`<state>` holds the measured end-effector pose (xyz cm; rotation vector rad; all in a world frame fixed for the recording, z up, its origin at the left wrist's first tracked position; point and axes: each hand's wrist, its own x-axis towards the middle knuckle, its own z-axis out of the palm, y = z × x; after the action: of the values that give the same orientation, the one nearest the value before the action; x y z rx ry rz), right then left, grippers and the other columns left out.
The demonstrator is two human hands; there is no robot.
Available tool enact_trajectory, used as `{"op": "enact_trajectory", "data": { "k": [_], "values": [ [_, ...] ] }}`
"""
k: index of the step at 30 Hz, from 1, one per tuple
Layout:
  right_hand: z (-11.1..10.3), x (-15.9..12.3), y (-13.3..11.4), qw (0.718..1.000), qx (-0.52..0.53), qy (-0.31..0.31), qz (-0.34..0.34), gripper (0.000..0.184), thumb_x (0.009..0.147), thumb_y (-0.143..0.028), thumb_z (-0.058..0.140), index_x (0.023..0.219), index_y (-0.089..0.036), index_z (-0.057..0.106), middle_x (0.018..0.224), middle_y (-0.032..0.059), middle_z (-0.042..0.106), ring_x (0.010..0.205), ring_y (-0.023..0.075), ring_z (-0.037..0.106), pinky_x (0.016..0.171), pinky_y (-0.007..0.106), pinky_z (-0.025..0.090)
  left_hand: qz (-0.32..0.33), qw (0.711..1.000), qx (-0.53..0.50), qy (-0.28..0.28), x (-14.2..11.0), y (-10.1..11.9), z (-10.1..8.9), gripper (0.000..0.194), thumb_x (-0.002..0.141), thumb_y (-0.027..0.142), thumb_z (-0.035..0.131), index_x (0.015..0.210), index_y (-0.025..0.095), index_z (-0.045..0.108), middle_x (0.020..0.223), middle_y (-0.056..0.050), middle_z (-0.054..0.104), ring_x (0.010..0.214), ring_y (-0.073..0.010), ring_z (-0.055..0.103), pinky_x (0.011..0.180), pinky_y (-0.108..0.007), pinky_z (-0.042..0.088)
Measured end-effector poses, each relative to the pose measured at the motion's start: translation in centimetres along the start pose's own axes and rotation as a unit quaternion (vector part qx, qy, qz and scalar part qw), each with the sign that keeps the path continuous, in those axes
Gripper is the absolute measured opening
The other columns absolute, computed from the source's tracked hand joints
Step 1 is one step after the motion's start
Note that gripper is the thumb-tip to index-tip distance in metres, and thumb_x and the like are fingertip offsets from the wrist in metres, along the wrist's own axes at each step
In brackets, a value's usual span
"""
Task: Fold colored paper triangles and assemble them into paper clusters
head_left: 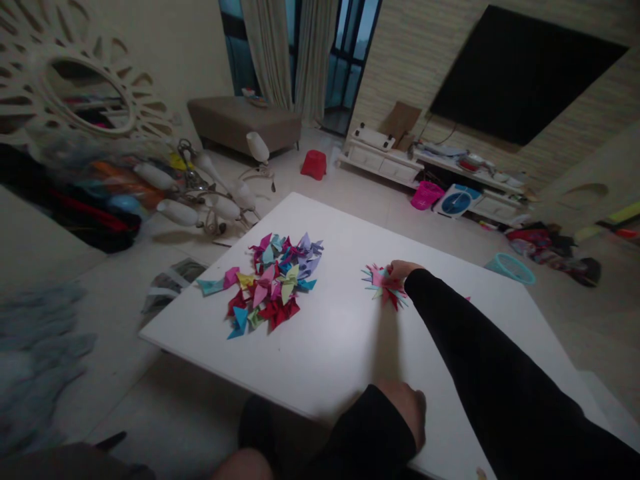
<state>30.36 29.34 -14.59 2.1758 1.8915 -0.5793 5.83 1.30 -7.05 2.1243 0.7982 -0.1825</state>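
Note:
My right hand point(401, 268) reaches to a small cluster of folded paper cranes point(391, 295) on the right part of the white table point(330, 347). Its fingers are closed on a pink paper crane point(379, 277) at the top of the cluster; the fingertips are partly hidden. Thin points of red, pink and pale green paper fan out around it. Curled closed near the front edge, my left hand point(411, 408) rests with nothing visible in it. To the left lies a bigger, loose heap of paper cranes point(265, 283) in many colours, apart from both hands.
A scrap of pink paper point(468, 299) shows beyond my right sleeve. Past the table are a red stool point(314, 165), a light-blue basket point(510, 268) and a low TV cabinet point(385, 165). A lamp fixture with white shades point(220, 205) lies off the left side.

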Motion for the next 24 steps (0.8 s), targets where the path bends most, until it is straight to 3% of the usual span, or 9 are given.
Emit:
{"op": "enact_trajectory", "data": {
  "k": [3, 7, 11, 14, 16, 20, 24],
  "values": [
    [0.1, -1.4, -0.5, 0.999, 0.033, -0.041, -0.007, 0.031, 0.053, -0.038, 0.085, 0.064, -0.015, 0.068, 0.057, -0.0014, 0.061, 0.057, 0.0138, 0.056, 0.054, 0.024, 0.04, -0.008, 1.0, 0.006, -0.029, -0.3, 0.3, -0.4, 0.036, 0.078, 0.017, 0.058, 0.111, 0.012, 0.07, 0.102, -0.021, 0.073, 0.096, -0.0396, 0.071, 0.078, -0.05, 0.06],
    [0.7, -4.3, -1.8, 0.996, 0.086, -0.03, -0.013, 0.03, 0.055, -0.034, 0.084, 0.062, -0.015, 0.063, 0.052, -0.0047, 0.054, 0.052, 0.0094, 0.049, 0.048, 0.021, 0.034, 0.006, 0.999, 0.021, -0.037, -0.3, 0.6, -0.4, 0.034, 0.079, 0.018, 0.058, 0.111, 0.012, 0.071, 0.104, -0.022, 0.073, 0.097, -0.0364, 0.071, 0.08, -0.048, 0.059],
    [1.0, -7.4, -3.4, 0.987, 0.153, -0.035, -0.021, 0.032, 0.056, -0.031, 0.086, 0.07, -0.015, 0.061, 0.05, -0.0046, 0.054, 0.045, 0.0091, 0.047, 0.041, 0.02, 0.031, 0.021, 0.999, 0.02, -0.044, -0.1, 1.0, 0.5, 0.034, 0.079, 0.019, 0.057, 0.11, 0.012, 0.071, 0.102, -0.021, 0.073, 0.096, -0.0351, 0.071, 0.08, -0.046, 0.059],
    [-0.4, -9.2, -5.3, 0.977, 0.203, -0.047, -0.048, 0.037, 0.062, -0.036, 0.085, 0.081, -0.016, 0.059, 0.052, -0.005, 0.054, 0.041, 0.0093, 0.047, 0.036, 0.019, 0.031, 0.018, 0.998, 0.024, -0.048, -0.3, 1.1, 0.9, 0.034, 0.079, 0.02, 0.057, 0.109, 0.011, 0.071, 0.101, -0.021, 0.073, 0.094, -0.0349, 0.072, 0.08, -0.046, 0.058],
    [-2.3, -9.9, -7.6, 0.959, 0.265, -0.04, -0.093, 0.038, 0.069, -0.04, 0.082, 0.085, -0.017, 0.057, 0.054, -0.0047, 0.054, 0.041, 0.0084, 0.046, 0.034, 0.018, 0.03, 0.018, 0.998, 0.027, -0.048, -0.5, 1.1, 1.0, 0.033, 0.078, 0.02, 0.058, 0.107, 0.012, 0.071, 0.101, -0.022, 0.073, 0.094, -0.035, 0.072, 0.076, -0.044, 0.059],
    [-6.2, -10.4, -14.9, 0.88, 0.422, -0.026, -0.215, 0.037, 0.075, -0.041, 0.08, 0.088, -0.017, 0.055, 0.057, -0.0047, 0.054, 0.039, 0.0072, 0.044, 0.03, 0.017, 0.026, 0.019, 0.999, 0.016, -0.043, -0.2, 0.9, 1.1, 0.034, 0.074, 0.021, 0.059, 0.105, 0.015, 0.072, 0.101, -0.02, 0.074, 0.092, -0.0345, 0.072, 0.071, -0.042, 0.059],
    [-6.8, -10.0, -22.6, 0.836, 0.465, -0.07, -0.282, 0.044, 0.079, -0.043, 0.08, 0.105, -0.018, 0.054, 0.062, -0.0053, 0.056, 0.042, 0.0083, 0.048, 0.034, 0.017, 0.034, -0.002, 0.998, 0.025, -0.066, 1.2, 0.7, 2.2, 0.037, 0.069, 0.022, 0.061, 0.105, 0.017, 0.071, 0.1, -0.017, 0.074, 0.088, -0.0336, 0.072, 0.076, -0.049, 0.058]
  ]
}}
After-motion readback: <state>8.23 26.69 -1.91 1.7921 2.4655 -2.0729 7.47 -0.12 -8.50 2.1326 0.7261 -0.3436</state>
